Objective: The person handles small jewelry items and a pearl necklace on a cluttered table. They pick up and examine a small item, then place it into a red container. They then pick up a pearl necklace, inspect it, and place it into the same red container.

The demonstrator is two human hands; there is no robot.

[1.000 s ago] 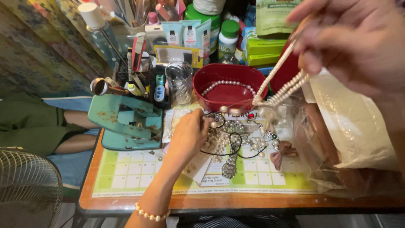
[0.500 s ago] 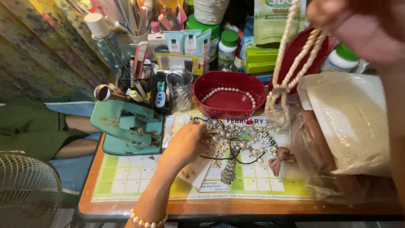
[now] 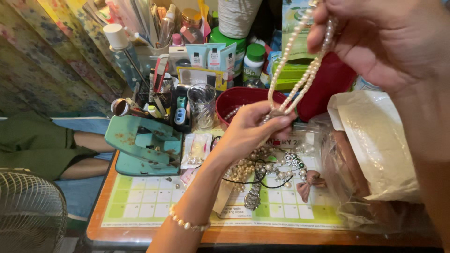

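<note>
My right hand [image 3: 384,42] is raised at the upper right and grips the top of a multi-strand pearl necklace [image 3: 300,70] that hangs down from it. My left hand [image 3: 251,126], with a pearl bracelet [image 3: 185,224] on its wrist, pinches the lower end of that necklace above the red oval bowl [image 3: 234,100]. Below the hands, a heap of pearl and bead jewellery [image 3: 262,166] lies on a green desk calendar [image 3: 150,197], with a black cord and a small pink bow [image 3: 311,180] in it.
A teal hole punch [image 3: 143,145] sits left of the heap, a clear glass [image 3: 201,105] behind it. Bottles, tubes and pens crowd the back. A clear plastic bag [image 3: 379,154] fills the right side. A fan [image 3: 28,211] stands at lower left.
My left hand has lifted off the jewellery heap and taken hold of the necklace's lower end. My right hand has shifted left with the necklace.
</note>
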